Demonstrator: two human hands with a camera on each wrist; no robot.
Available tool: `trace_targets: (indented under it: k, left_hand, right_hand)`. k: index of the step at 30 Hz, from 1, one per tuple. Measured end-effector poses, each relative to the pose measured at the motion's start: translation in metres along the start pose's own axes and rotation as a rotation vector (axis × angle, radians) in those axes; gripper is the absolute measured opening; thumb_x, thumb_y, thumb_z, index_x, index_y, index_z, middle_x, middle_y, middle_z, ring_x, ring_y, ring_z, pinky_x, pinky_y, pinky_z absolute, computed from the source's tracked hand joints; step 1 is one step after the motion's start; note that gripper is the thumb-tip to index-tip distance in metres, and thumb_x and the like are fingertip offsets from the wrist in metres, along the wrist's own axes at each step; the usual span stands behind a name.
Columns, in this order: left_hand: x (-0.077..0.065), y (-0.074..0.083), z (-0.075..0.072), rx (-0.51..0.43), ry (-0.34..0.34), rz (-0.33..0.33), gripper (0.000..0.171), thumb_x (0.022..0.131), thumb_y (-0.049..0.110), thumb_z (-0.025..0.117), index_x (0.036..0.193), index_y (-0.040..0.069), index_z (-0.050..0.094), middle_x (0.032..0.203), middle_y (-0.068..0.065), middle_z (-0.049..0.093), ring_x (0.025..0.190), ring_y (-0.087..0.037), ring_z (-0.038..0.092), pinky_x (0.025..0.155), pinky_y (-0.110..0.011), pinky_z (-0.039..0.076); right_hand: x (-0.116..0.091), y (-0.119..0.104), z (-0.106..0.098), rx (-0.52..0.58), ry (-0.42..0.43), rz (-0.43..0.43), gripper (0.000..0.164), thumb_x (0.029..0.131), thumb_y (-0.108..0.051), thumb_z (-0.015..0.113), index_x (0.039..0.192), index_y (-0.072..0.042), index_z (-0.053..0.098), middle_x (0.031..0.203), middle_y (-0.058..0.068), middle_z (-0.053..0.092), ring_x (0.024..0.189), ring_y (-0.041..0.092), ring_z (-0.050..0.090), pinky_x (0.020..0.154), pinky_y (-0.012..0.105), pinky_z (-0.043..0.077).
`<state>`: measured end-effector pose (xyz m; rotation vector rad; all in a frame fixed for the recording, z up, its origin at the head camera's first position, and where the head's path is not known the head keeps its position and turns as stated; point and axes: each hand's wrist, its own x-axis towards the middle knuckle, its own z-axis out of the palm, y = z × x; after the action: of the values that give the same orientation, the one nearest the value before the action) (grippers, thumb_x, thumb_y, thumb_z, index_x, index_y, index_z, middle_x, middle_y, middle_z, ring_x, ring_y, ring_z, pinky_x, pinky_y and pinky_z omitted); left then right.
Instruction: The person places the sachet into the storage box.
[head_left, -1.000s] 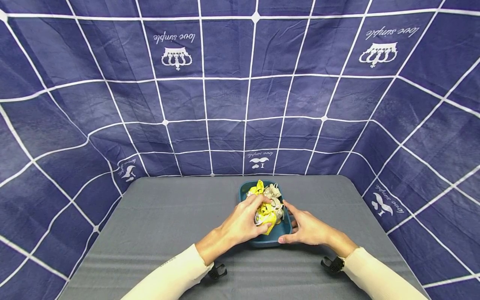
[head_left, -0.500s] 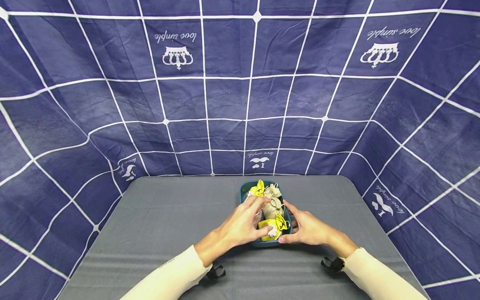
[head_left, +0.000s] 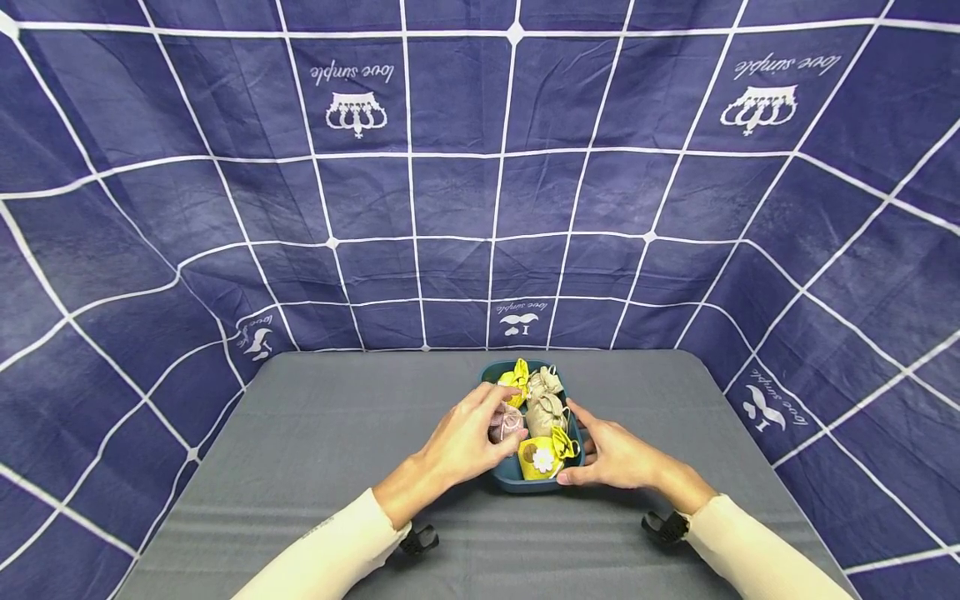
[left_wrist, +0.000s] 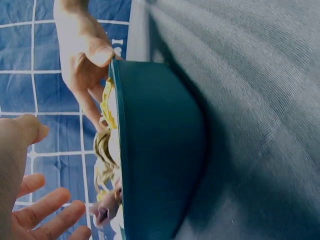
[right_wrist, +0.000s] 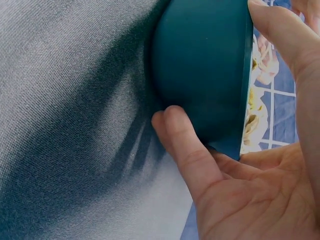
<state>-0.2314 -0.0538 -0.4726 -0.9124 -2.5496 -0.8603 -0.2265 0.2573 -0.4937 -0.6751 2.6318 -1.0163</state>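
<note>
A teal plastic bin point(head_left: 517, 485) holds several small drawstring pouches. A yellow pouch point(head_left: 538, 460) with a white flower lies at its near end. Behind that is a beige pouch point(head_left: 546, 417), with another beige pouch point(head_left: 545, 382) and a yellow pouch point(head_left: 516, 379) at the far end. My left hand point(head_left: 463, 435) hovers over the bin's left side, thumb and fingers spread around a pink pouch point(head_left: 507, 423). The left wrist view shows those fingers point(left_wrist: 52, 212) apart above the pouches. My right hand point(head_left: 618, 457) holds the bin's right side, thumb at the rim, fingers point(right_wrist: 187, 150) against the outer wall.
The bin stands on a grey cloth-covered table point(head_left: 360, 433). A blue curtain point(head_left: 450, 200) with white grid lines rises behind the table and along both sides. Black straps with small mounts point(head_left: 663, 529) sit at both wrists.
My left hand has let go of the yellow flower pouch, now at the bin's near end, and shifted left over the pink pouch. My right hand has stayed on the bin.
</note>
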Motion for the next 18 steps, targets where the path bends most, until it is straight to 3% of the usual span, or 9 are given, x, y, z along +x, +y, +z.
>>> trace_targets:
  k: [8, 11, 13, 18]
  left_hand:
    - [-0.010, -0.018, -0.013, 0.057, 0.010, -0.095, 0.061, 0.099, 0.034, 0.087, 0.154, 0.016, 0.070, 0.138, -0.010, 0.078, 0.114, -0.027, 0.078, 0.098, -0.050, 0.066]
    - [-0.014, -0.024, -0.017, 0.073, 0.015, -0.130, 0.060, 0.100, 0.038, 0.088, 0.155, 0.018, 0.070, 0.142, -0.009, 0.077, 0.122, -0.030, 0.079, 0.102, -0.052, 0.066]
    - [-0.016, -0.028, -0.018, 0.075, 0.016, -0.149, 0.061, 0.101, 0.041, 0.088, 0.155, 0.018, 0.069, 0.144, -0.009, 0.076, 0.130, -0.032, 0.078, 0.108, -0.054, 0.065]
    - [-0.022, -0.034, -0.019, 0.066, -0.001, -0.195, 0.068, 0.102, 0.044, 0.088, 0.160, 0.016, 0.066, 0.149, -0.010, 0.074, 0.135, -0.034, 0.076, 0.109, -0.057, 0.065]
  right_hand:
    - [-0.002, 0.000, -0.001, 0.080, -0.017, -0.008, 0.134, 0.091, -0.039, 0.102, 0.182, 0.008, 0.015, 0.143, 0.027, 0.075, 0.103, 0.011, 0.085, 0.087, 0.025, 0.068]
    - [-0.004, -0.001, -0.001, 0.102, -0.022, -0.012, 0.134, 0.093, -0.039, 0.100, 0.182, 0.009, 0.012, 0.142, 0.030, 0.075, 0.105, 0.015, 0.086, 0.088, 0.026, 0.069]
    - [-0.005, -0.001, -0.002, 0.092, -0.017, -0.009, 0.135, 0.094, -0.042, 0.100, 0.183, 0.008, 0.011, 0.142, 0.031, 0.075, 0.104, 0.014, 0.086, 0.089, 0.027, 0.070]
    - [-0.008, 0.000, -0.004, 0.007, 0.035, -0.015, 0.133, 0.093, -0.049, 0.099, 0.183, 0.005, 0.018, 0.165, 0.035, 0.059, 0.108, 0.014, 0.082, 0.093, 0.031, 0.070]
